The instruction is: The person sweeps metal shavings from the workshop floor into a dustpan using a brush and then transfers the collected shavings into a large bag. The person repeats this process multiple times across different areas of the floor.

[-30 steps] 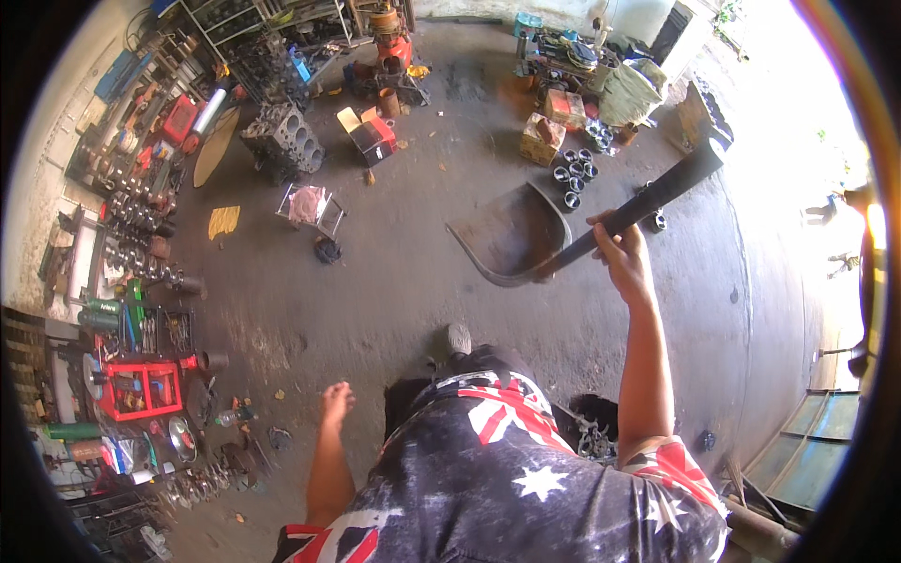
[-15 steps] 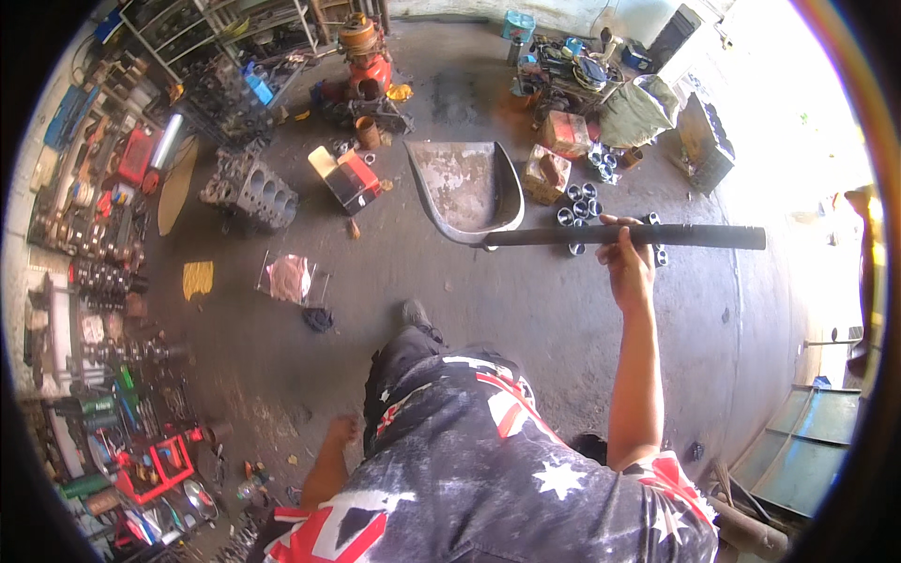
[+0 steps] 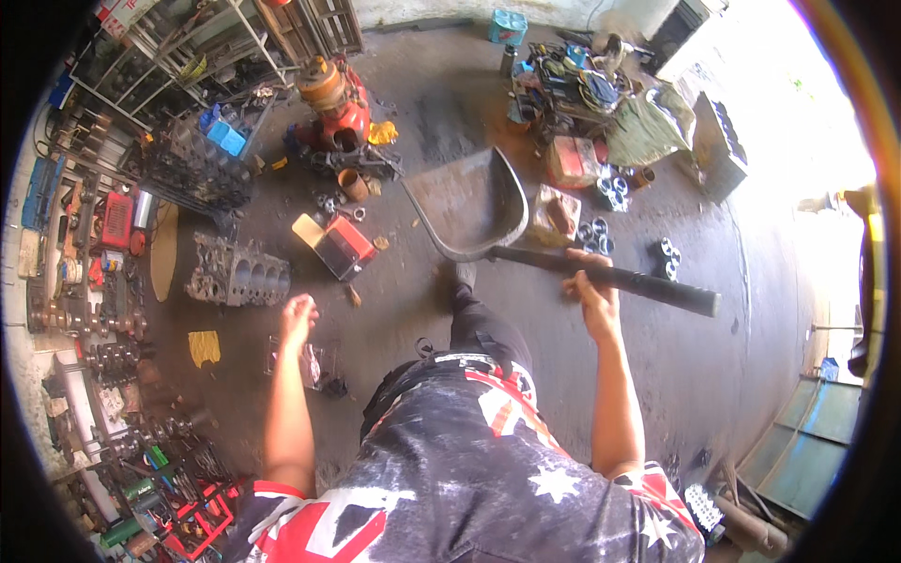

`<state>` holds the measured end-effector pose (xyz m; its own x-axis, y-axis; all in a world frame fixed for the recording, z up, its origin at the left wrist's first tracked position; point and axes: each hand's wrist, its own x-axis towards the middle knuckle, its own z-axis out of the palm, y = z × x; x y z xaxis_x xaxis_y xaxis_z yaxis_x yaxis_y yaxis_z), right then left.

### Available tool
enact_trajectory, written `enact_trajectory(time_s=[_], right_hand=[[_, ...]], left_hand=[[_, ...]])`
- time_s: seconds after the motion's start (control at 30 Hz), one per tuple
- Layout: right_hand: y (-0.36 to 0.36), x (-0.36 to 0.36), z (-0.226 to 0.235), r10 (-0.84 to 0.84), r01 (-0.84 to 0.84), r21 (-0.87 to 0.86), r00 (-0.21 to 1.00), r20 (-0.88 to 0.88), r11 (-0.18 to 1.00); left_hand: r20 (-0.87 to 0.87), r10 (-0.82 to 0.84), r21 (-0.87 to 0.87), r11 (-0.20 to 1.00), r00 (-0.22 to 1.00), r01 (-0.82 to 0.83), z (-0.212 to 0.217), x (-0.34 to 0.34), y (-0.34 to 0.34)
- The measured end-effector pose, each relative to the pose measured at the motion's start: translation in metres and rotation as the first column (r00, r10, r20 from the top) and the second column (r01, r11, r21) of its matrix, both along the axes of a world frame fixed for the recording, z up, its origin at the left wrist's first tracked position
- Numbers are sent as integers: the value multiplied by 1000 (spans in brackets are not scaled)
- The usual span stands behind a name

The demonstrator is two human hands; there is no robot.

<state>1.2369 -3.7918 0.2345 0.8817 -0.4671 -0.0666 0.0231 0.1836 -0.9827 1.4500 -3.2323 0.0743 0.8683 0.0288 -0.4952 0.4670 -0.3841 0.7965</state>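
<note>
The right hand [image 3: 589, 293] is clenched around the dark handle of a metal shovel [image 3: 469, 202], whose scoop hangs empty at twelve o'clock above the concrete floor [image 3: 526, 366]. Nothing is scooped yet. The left hand [image 3: 298, 314] hangs loose at nine o'clock, holding nothing.

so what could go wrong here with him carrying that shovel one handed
The right hand alone grips the shovel by its handle, well back from the blade, so the heavy end may dip or twist out of the grip. The left hand hangs free and gives no support. The floor is littered: an engine block, a red box and loose metal rings lie close by, so a swing could knock them, or a foot might trip.
</note>
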Motion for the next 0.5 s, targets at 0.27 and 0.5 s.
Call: enact_trajectory(time_s=[0.27,0.5], right_hand=[[-26,192,-43,26,-86,-136,920,-392,987],[-49,300,-60,24,-172,-319,908,-418,932]], left_hand=[[-495,-161,118,961,854,250,-47,-63,-55],[-474,24,121,992,880,39,-5,-29,-77]])
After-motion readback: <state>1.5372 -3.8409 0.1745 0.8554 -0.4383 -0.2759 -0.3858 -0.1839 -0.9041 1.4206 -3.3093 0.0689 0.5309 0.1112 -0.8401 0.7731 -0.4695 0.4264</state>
